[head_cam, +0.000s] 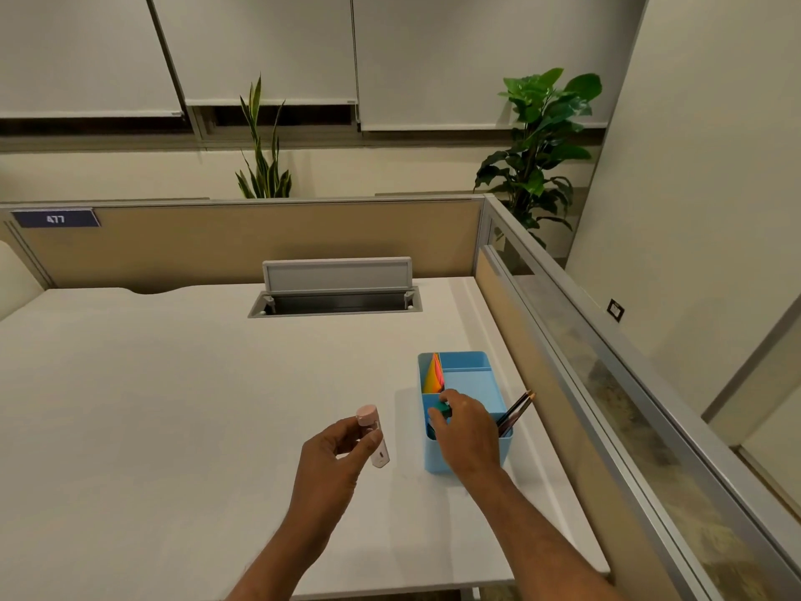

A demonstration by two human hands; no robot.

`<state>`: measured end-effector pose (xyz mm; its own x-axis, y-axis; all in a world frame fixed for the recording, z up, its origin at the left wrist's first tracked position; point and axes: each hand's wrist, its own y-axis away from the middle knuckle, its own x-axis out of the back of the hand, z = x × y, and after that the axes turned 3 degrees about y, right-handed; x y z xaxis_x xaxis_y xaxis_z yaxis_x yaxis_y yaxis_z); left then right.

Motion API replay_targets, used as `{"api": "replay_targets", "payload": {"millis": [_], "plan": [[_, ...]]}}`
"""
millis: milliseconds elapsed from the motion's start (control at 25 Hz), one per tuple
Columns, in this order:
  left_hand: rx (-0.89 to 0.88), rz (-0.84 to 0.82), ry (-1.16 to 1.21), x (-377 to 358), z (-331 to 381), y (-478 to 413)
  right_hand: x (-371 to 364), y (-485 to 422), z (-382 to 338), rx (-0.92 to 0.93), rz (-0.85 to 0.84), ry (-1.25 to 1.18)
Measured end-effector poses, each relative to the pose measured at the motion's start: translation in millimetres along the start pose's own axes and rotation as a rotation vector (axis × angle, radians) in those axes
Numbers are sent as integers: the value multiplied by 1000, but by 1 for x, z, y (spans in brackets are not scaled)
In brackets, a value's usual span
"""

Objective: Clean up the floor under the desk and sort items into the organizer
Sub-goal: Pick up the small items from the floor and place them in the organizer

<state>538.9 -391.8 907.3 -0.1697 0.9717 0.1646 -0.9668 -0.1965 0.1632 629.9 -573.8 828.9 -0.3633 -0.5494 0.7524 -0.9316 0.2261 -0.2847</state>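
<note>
A light blue desk organizer [477, 381] with several compartments stands on the white desk [173, 405] near its right side. Colourful sticky papers [434, 377] stand in its far left slot, and pencils [518, 409] lean out of the near right one. My right hand [466, 431] is over the near left compartment, fingers closed on a small dark green object [443, 408] at the rim. My left hand [342, 448] hovers left of the organizer, gripping a small pink and white tube-like gadget [373, 435] with a round pink cap.
An open grey cable hatch [336, 288] sits at the back of the desk. Beige partition panels [260, 236] close the back and right sides. Two potted plants [542, 141] stand behind the partition. The desk's front edge runs just under my forearms.
</note>
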Motion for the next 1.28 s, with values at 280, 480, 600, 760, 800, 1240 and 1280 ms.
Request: {"api": "replay_targets", "payload": {"millis": [280,480,600,760,800,1240,1280], "plan": [[14,1,-13,4,-10,-4,-20,2,-5,58,93,277],[6,-7,-16,1,-12,-9,-35,6,5,180,99,434],[5,-11,-25,-3,-13,-12,-33,8,6,235,93,464],[-41,-31,-62,-9,-16,-21,-16,9,2,14,157,73],[-57,-36,-77,-12,-17,-24,-7,11,0,-83,194,-112],[-229,-114,-201,-57,-32,-39,29,39,-33,-96,-143,-631],[-236,-113,-204,-59,-32,-39,30,37,-34,-84,-111,-610]]}}
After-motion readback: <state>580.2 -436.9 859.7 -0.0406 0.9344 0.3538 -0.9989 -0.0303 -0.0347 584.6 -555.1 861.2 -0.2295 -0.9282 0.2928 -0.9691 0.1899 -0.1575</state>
